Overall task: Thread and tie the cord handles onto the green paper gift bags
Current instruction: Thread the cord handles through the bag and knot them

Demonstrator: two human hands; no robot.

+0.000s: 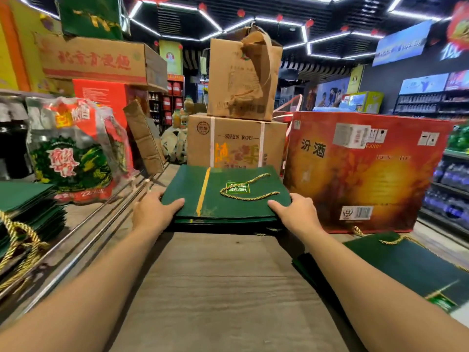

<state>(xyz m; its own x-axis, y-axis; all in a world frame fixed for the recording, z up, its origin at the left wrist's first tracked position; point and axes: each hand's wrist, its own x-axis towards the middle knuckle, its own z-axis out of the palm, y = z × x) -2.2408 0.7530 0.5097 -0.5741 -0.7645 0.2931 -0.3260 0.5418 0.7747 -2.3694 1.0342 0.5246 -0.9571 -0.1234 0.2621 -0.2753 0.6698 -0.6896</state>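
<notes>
Currently, at 9 o'clock of the view, we note a pile of green bags [30,199] with gold cords, apparently finished and kept apart from the work area. Moving right, our left hand [152,209] clamps the 9 o'clock edge of the stack of green paper gift bags [228,212], thumb on top, fingers out of sight beneath. Our right hand [297,212] clamps the 3 o'clock edge likewise. We judge that this two-sided hold squares the stack at the far end of the desk [215,288].

A gold cord handle [250,199] lies looped on the top bag, around a green label [238,187] whose writing is too small to read. At 12 o'clock, a cardboard box [236,138] reads "SHEN ROU". At 2 o'clock, a red carton [363,168] reads "汾酒".
</notes>
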